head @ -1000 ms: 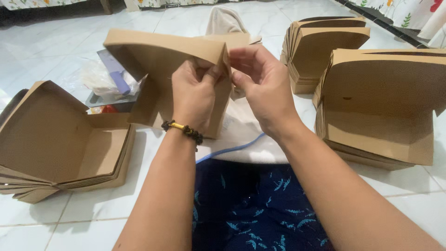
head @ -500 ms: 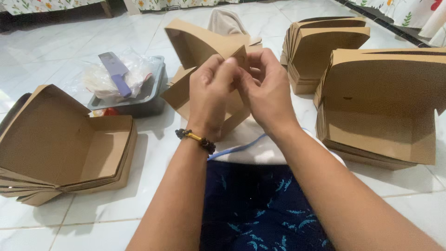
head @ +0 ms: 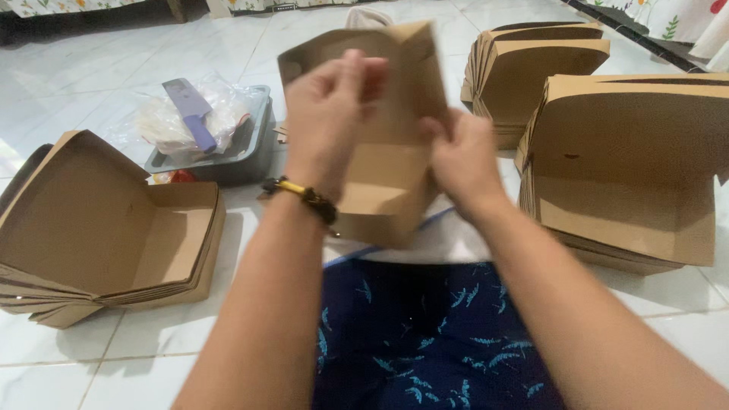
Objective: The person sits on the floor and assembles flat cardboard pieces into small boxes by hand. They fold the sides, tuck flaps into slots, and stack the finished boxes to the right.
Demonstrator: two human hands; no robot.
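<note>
Brown cardboard made up the half-folded box that both hands held up over the person's lap, above the white tiled floor. The left hand was closed on the box's upper flap, fingers curled over its top edge, with a black and yellow bracelet at the wrist. The right hand gripped the box's right side, lower down, with its fingers pressed against the wall. To the left on the floor lay a stack of opened boxes, nested one in another. Behind it stood a grey tray with a clear plastic bag and a purple cleaver lying in it. To the right sat a second nested stack, and beyond that a third stack.
</note>
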